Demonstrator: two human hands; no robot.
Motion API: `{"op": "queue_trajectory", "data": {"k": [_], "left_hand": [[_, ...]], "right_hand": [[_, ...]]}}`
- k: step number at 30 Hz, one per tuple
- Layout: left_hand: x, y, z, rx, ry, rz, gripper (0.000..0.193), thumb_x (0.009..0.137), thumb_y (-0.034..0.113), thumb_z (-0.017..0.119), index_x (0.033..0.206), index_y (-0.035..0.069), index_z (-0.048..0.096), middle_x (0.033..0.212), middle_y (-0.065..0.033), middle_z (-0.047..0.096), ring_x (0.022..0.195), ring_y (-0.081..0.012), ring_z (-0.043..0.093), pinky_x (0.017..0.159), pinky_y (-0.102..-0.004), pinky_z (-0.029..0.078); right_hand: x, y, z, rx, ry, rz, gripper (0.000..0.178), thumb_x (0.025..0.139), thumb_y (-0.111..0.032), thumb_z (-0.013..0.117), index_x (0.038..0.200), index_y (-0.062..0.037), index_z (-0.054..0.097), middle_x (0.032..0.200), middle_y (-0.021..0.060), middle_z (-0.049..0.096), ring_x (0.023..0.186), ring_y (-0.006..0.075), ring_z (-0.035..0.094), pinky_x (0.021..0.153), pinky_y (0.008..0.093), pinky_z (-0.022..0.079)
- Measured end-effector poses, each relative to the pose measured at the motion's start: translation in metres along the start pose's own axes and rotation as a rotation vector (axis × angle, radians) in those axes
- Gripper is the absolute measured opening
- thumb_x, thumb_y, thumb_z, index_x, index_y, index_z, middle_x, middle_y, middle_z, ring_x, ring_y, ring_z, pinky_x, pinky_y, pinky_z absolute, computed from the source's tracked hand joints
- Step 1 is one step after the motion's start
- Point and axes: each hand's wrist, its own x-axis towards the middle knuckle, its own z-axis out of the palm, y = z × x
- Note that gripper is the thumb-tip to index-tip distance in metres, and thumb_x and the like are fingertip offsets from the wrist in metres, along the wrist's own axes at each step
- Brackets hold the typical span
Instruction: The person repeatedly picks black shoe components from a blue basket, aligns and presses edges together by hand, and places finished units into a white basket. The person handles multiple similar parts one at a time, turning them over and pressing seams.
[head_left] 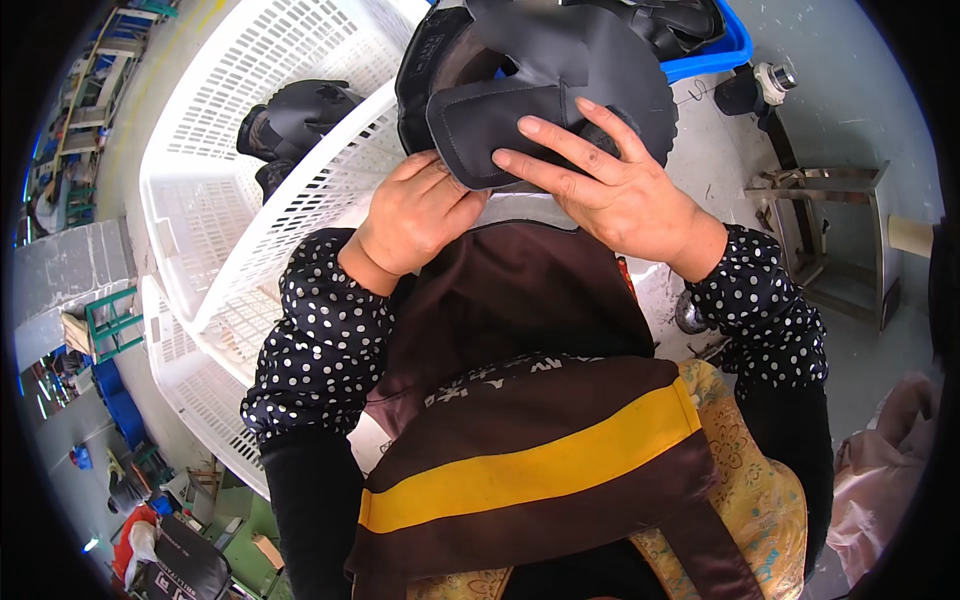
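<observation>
A black leather shoe upper [540,60] with a stitched flap is at the top middle, in front of my chest. My left hand [415,215] is closed, its curled fingers pinching the lower left edge of the flap. Across the flap and the leather beside it, my right hand [620,195] lies with its fingers stretched and spread; its thumb is out of sight. A dark lining shows inside the opening on the upper's left side. What lies beneath the upper is hidden.
At the left stand white perforated plastic baskets [215,150], one holding black uppers [300,118]. A blue crate [710,62] with more black pieces is at the top right, near a metal-framed stool [830,185]. A brown apron [530,290] with a yellow band covers my lap.
</observation>
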Motion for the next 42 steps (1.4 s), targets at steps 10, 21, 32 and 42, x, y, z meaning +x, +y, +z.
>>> {"op": "queue_trajectory", "data": {"k": [10, 21, 32, 42], "left_hand": [[-0.003, -0.004, 0.004, -0.131, -0.023, -0.144, 0.021, 0.076, 0.008, 0.073, 0.095, 0.011, 0.080, 0.097, -0.0040, 0.075, 0.093, -0.0242, 0.071, 0.085, -0.0387, 0.053], [0.038, 0.060, -0.114, -0.291, 0.101, -0.608, 0.021, 0.084, -0.002, 0.078, 0.105, -0.002, 0.076, 0.093, -0.0166, 0.074, 0.083, -0.0316, 0.072, 0.075, -0.0377, 0.057], [0.017, 0.069, -0.198, -1.187, -0.093, -0.800, 0.047, 0.087, 0.024, 0.085, 0.120, -0.006, 0.071, 0.091, -0.0100, 0.076, 0.069, -0.0192, 0.072, 0.058, -0.0310, 0.053], [0.046, 0.028, -0.082, -1.313, -0.510, -0.768, 0.092, 0.073, 0.002, 0.087, 0.154, 0.008, 0.045, 0.139, -0.0087, 0.058, 0.116, -0.0162, 0.060, 0.092, -0.0318, 0.053]], "right_hand": [[-0.018, -0.005, 0.006, 0.260, -0.033, 0.115, 0.024, 0.081, -0.011, 0.079, 0.104, -0.0073, 0.077, 0.151, -0.0035, 0.059, 0.149, 0.0237, 0.046, 0.124, 0.0547, 0.030], [0.058, 0.026, -0.064, 0.439, 0.230, 0.020, 0.018, 0.077, -0.022, 0.081, 0.084, -0.0058, 0.076, 0.147, 0.0203, 0.061, 0.150, 0.0477, 0.038, 0.121, 0.0579, 0.030], [0.033, -0.048, -0.046, 0.966, -0.046, 0.045, 0.021, 0.063, -0.010, 0.091, 0.067, -0.0059, 0.071, 0.155, 0.0046, 0.057, 0.157, 0.0365, 0.030, 0.121, 0.0581, 0.030], [0.004, -0.094, -0.017, 0.779, 0.105, 0.282, 0.020, 0.064, -0.010, 0.092, 0.076, -0.0066, 0.077, 0.151, 0.0114, 0.058, 0.154, 0.0406, 0.033, 0.117, 0.0578, 0.033]]}}
